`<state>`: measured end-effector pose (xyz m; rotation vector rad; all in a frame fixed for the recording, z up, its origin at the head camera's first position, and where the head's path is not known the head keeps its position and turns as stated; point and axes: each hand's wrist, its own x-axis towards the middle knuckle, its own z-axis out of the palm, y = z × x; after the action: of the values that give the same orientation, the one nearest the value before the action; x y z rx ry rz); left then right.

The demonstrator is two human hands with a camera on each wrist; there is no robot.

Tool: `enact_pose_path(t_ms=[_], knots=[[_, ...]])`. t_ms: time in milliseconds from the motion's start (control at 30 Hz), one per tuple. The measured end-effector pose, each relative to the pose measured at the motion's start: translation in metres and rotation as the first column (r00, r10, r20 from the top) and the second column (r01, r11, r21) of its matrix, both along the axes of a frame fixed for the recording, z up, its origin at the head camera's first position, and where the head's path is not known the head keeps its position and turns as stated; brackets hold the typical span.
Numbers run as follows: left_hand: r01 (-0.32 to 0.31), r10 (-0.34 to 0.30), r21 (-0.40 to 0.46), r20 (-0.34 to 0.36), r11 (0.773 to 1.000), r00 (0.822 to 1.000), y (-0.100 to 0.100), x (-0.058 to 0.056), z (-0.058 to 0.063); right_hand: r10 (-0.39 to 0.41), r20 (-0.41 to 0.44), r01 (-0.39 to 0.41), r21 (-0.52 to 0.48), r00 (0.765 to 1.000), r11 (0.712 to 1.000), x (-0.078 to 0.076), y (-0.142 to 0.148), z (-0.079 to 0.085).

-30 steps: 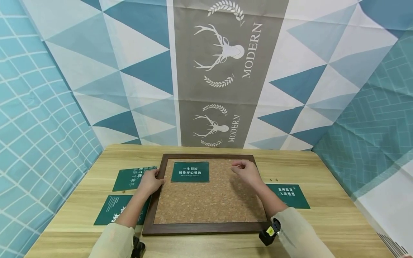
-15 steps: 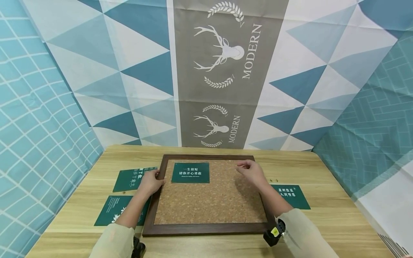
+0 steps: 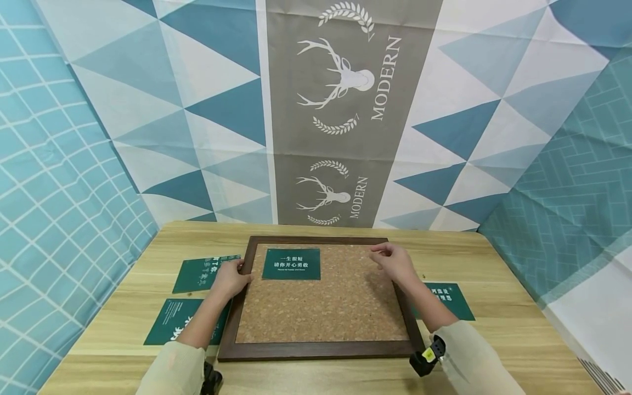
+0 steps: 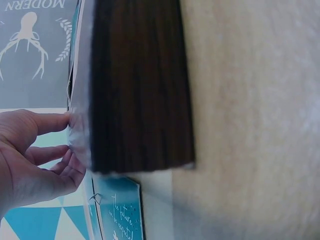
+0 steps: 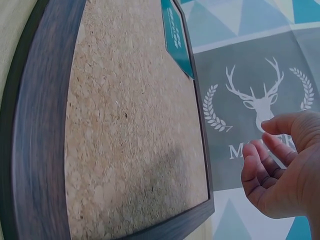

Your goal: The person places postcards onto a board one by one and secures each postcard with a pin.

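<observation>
Your left hand [image 3: 231,278] is gripping the cork board [image 3: 316,307] frame's left edge; your right hand [image 3: 395,262] is hovering above it, fingers loosely curled, empty.

Bright, even light; wrist views blurred, seemingly from closeness
</observation>
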<state>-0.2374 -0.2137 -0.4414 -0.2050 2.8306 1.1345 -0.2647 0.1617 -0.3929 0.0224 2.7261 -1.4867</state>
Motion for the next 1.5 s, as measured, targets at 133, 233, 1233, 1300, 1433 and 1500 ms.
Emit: enact_pose_path(t_ms=[133, 233, 1233, 1300, 1433, 1500], knots=[[0.001, -0.001, -0.004, 0.0, 1.0, 1.0, 0.0, 0.0, 0.0, -0.002, 0.001, 0.003, -0.017, 1.0, 1.0, 0.001, 0.004, 0.001], [0.0, 0.0, -0.004, -0.002, 1.0, 1.0, 0.0, 0.0, -0.001, -0.01, 0.008, 0.01, -0.015, 1.0, 1.0, 0.001, 0.007, 0.001], [0.004, -0.004, -0.008, -0.011, 1.0, 1.0, 0.001, 0.003, 0.002, -0.033, 0.009, 0.033, -0.011, 0.999, 0.999, 0.005, 0.041, 0.003], [0.007, -0.007, -0.009, -0.014, 1.0, 1.0, 0.001, 0.003, 0.002, -0.029, 0.007, 0.029, -0.014, 1.0, 0.999, 0.006, 0.044, 0.003], [0.009, -0.009, -0.016, -0.023, 1.0, 1.0, 0.001, 0.002, 0.001, -0.028, 0.009, 0.028, -0.006, 1.0, 1.0, 0.006, 0.051, 0.004], [0.008, -0.008, -0.019, -0.026, 1.0, 1.0, 0.001, 0.002, 0.001, -0.032, 0.012, 0.032, -0.005, 0.999, 0.999, 0.007, 0.055, 0.003]])
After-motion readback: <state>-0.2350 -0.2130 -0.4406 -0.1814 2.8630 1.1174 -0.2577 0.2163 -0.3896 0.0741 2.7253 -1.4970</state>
